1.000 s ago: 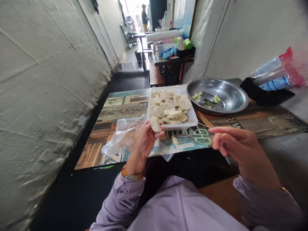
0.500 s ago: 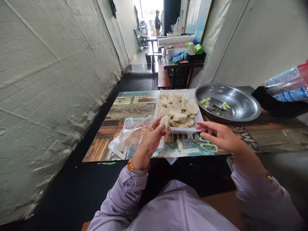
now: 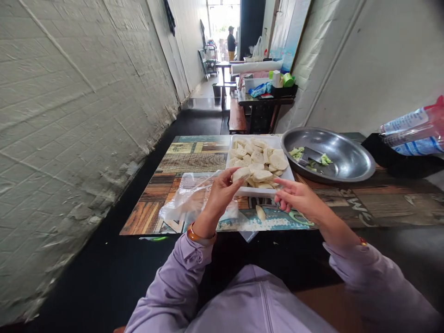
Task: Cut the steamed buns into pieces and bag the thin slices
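My left hand [image 3: 222,193] is closed on a pale, thick oval slice [image 3: 241,174], holding it over the front left corner of a white tray [image 3: 248,191]. Piled in that tray are several similar off-white slices [image 3: 257,156]; their exact kind I cannot make out. My right hand [image 3: 296,198] hovers by the tray's front right edge, index finger stretched out and the others loosely bent, with nothing visible in it. Below it lie scissors with light green handles [image 3: 301,220], partly covered by the hand. A small pale piece [image 3: 261,212] rests on the table in front of the tray.
A clear plastic bag [image 3: 187,196] lies left of the tray on the wood-patterned table [image 3: 147,203]. To the right stands a steel basin [image 3: 350,157] with green scraps and a flat blade-like tool [image 3: 310,155]. Farther back are a cluttered table [image 3: 248,99], a bench [image 3: 237,115] and a person [image 3: 231,42].
My left hand has tilted the slice flatter over the tray. My right hand has moved left, closer to the slice, and now covers part of the scissors. The view has shifted slightly.
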Demonstrator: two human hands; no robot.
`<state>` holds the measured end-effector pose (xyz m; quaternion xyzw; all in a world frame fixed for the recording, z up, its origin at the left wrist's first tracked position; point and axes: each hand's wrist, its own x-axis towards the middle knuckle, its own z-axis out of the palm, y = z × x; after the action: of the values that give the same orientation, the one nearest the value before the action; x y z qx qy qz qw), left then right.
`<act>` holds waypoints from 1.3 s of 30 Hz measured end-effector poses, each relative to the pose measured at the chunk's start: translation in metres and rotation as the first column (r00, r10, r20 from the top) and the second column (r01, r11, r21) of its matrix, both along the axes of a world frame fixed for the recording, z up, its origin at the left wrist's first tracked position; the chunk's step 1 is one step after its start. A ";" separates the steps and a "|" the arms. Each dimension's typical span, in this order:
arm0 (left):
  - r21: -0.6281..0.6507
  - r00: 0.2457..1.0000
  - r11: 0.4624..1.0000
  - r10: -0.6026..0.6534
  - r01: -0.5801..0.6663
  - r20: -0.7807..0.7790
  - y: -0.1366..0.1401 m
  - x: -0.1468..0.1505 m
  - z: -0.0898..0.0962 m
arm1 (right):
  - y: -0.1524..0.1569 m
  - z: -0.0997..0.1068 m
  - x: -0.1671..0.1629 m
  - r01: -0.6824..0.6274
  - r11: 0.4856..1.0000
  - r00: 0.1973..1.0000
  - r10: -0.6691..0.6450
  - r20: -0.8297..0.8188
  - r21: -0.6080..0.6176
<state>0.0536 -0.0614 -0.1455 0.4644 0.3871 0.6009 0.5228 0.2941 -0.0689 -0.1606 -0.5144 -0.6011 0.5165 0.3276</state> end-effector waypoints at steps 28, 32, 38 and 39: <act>-0.098 0.946 0.991 -0.056 0.092 0.320 0.052 0.022 -0.009 | -0.038 -0.072 -0.038 0.222 0.917 0.965 -0.160 -0.206 0.331; -0.109 0.942 0.986 -0.084 0.126 0.326 0.053 0.019 -0.011 | -0.040 -0.068 -0.034 0.173 0.938 0.968 -0.105 -0.227 0.300; -0.111 0.948 0.986 -0.088 0.127 0.307 0.051 0.017 -0.012 | -0.032 -0.078 -0.027 0.142 0.938 0.984 -0.097 -0.153 0.318; -0.113 0.951 0.987 -0.080 0.119 0.299 0.051 0.018 -0.013 | -0.031 -0.079 -0.027 0.140 0.932 0.986 -0.099 -0.137 0.336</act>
<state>0.0712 -0.0103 -0.1584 0.3541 0.3193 0.6098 0.6331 0.2670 -0.0997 -0.2400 -0.4535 -0.6292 0.4120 0.4782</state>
